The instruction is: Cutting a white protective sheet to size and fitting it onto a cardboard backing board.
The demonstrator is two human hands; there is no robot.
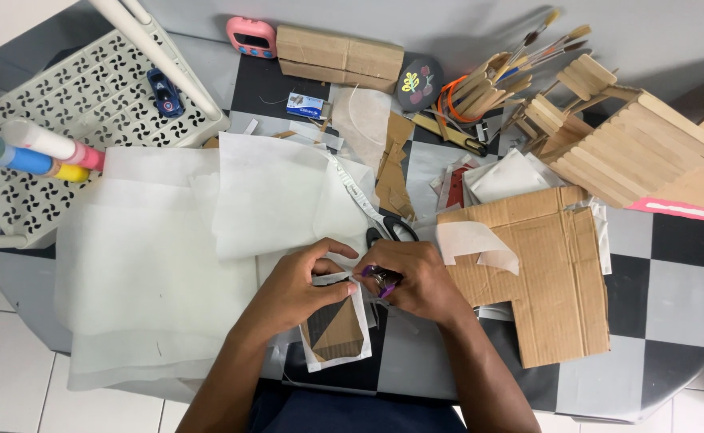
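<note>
- While we look down at the lower centre of the frame, our left hand (308, 282) pinches the upper edge of a small cardboard piece wrapped in white paper (336, 333)
- Our right hand (420, 282) is closed around a small purple tool (381, 281), touching the same upper edge
- The piece lies just below both hands, its long axis running toward our body; the left hand is slightly nearer
- Black scissors (392, 228) lie just above, a large cardboard sheet (548, 273) to the right
</note>
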